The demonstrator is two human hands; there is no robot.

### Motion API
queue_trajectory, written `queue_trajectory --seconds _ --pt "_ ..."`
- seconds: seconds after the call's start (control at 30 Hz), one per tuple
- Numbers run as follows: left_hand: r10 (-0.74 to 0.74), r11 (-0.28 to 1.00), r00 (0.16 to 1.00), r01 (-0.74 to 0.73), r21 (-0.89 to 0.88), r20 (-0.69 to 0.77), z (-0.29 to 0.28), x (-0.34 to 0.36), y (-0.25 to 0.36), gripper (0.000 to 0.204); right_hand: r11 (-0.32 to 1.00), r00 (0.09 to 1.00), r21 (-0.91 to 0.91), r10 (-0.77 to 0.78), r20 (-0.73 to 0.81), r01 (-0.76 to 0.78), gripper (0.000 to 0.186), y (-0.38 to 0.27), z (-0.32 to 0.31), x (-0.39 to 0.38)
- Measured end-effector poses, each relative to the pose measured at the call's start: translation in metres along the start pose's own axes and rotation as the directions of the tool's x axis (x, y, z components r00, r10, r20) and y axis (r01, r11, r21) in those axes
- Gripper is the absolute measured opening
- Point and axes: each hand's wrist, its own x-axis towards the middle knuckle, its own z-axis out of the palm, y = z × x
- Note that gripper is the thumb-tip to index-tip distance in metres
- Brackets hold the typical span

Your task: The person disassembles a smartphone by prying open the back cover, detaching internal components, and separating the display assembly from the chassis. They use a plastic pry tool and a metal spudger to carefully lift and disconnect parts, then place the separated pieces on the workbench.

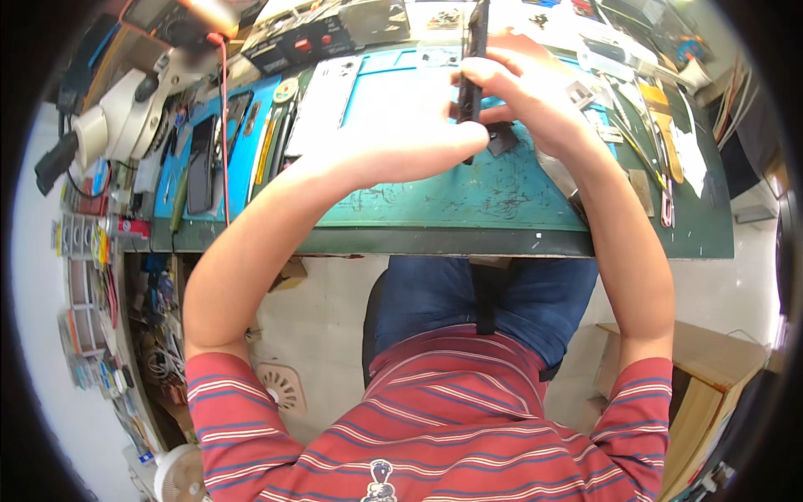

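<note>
Person is holding a slim dark device [478, 33] on edge, up over the far part of the teal mat [435, 201]. Right hand [535, 96] is gripping it from the right, narrow, thumb and fingers curling in. Left hand [422, 151] is holding it from the left, thumb touching near the near end; glare is washing out those fingers, so I'm not seeing their exact placing. Small dark piece [503, 140] is lying just right of the device; a dark phone [201, 163] is lying well left. Doing this well, I'm judging, is meaning supporting both sides, pressing evenly, not twisting, and staying over the mat in case of slipping. Labels: the far-left black box [288, 57] with a red switch isn't showing me readable writing; the striped shirt [452, 402] is carrying a cartoon print, no legible words.
</note>
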Motion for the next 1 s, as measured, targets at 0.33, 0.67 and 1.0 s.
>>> queue_trajectory --seconds 0.33,0.67,1.0 --pt "0.084 0.996 0.993 -0.081 0.047 -0.084 0.002 -0.003 -0.001 0.033 0.998 0.999 0.060 0.015 -0.049 -0.013 0.055 -0.002 0.010 0.001" --pt "0.106 0.987 0.988 -0.090 0.136 -0.114 0.002 -0.004 0.002 0.031 0.999 0.997 0.045 -0.006 -0.078 0.009 0.054 -0.002 0.011 0.002" --pt "0.089 0.994 0.995 -0.091 -0.063 -0.039 0.002 -0.002 -0.006 0.034 1.000 0.993 -0.022 -0.001 -0.115 -0.002 0.052 0.007 0.005 0.006"
